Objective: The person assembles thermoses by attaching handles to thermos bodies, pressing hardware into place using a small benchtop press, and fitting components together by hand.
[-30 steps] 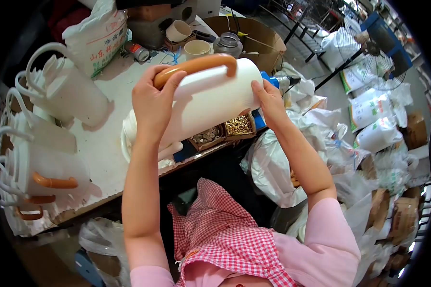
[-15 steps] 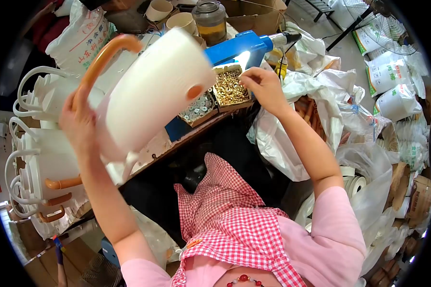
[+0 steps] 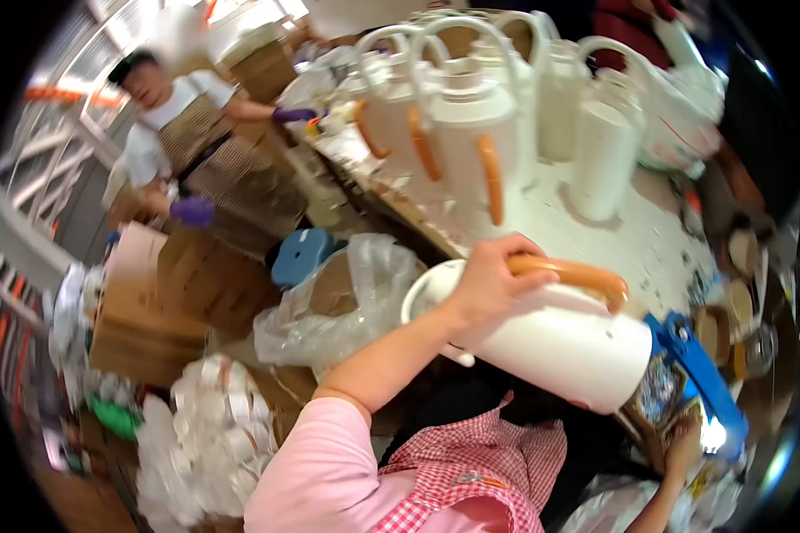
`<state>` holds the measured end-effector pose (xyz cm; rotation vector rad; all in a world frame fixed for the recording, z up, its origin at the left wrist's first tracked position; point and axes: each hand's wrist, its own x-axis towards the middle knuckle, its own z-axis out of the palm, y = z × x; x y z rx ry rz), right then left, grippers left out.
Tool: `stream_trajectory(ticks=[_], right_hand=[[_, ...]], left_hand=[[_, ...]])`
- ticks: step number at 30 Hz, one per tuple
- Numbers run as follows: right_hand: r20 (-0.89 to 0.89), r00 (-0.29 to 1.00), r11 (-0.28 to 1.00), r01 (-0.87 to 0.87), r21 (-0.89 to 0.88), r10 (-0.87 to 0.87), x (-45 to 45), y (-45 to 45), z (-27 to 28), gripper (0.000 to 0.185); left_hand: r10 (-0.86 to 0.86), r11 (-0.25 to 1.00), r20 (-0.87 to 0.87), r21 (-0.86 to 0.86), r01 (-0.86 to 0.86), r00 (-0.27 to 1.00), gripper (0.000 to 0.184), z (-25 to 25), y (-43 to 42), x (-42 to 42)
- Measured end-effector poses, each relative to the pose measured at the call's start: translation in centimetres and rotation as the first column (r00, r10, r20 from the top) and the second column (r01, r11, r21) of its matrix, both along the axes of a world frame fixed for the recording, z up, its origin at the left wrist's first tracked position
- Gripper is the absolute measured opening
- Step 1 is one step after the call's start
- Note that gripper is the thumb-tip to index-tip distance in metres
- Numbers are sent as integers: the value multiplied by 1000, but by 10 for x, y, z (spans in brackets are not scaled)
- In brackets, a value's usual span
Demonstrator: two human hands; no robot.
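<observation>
My left hand (image 3: 493,284) is closed around the orange handle (image 3: 587,277) of a white plastic thermos jug body (image 3: 564,346). The jug is held tilted on its side, its base end toward the blue machine (image 3: 707,373). My right hand (image 3: 684,444) is low at the right, by the boxes of small metal parts (image 3: 658,391) beside the machine. Blur and the low angle hide its fingers, so what they hold cannot be made out. A bright lamp (image 3: 713,433) shines on the machine next to that hand.
Several white jug bodies (image 3: 471,124) with orange handles stand on the white table (image 3: 542,209). A person in an apron (image 3: 231,169) with purple gloves is at the left. Bags of white parts (image 3: 227,426), cardboard boxes (image 3: 142,311) and a blue stool (image 3: 302,256) stand on the floor.
The head view has swung left, bringing the other person into sight. The jug is still in my left hand. My right hand, earlier raised beside the brass parts, now appears down at the boxes.
</observation>
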<state>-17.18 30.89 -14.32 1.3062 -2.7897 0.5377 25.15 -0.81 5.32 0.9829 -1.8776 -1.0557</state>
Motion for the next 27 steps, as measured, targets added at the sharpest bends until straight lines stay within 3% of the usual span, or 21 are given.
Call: stream_trajectory(ticks=[1, 3, 4, 5, 9, 13, 27], right_hand=[[-66, 994, 984, 95, 148, -87, -7, -6, 8, 23], [-126, 990, 983, 87, 163, -67, -2, -6, 12, 22], [-66, 995, 986, 86, 140, -77, 3, -7, 22, 21], [-2, 996, 990, 84, 114, -84, 4, -10, 26, 21], [-51, 997, 999, -54, 5, 54, -4, -10, 23, 27], [133, 982, 976, -151, 155, 131, 13, -29, 59, 29], [85, 993, 997, 78, 6, -78, -15, -2, 3, 31]], left_hand=[[-36, 987, -75, 154, 47, 997, 31, -2, 2, -6], [-26, 983, -83, 177, 40, 996, 31, -16, 6, 0], [-36, 981, -69, 189, 49, 997, 31, -16, 7, 2], [-18, 984, -75, 177, 31, 997, 31, -15, 7, 3], [-32, 992, -52, 119, 38, 998, 30, -10, 7, 1], [-53, 995, 18, 88, 51, 998, 31, -1, 13, 1], [-39, 999, 91, 5, 38, 995, 33, 0, 16, -2]])
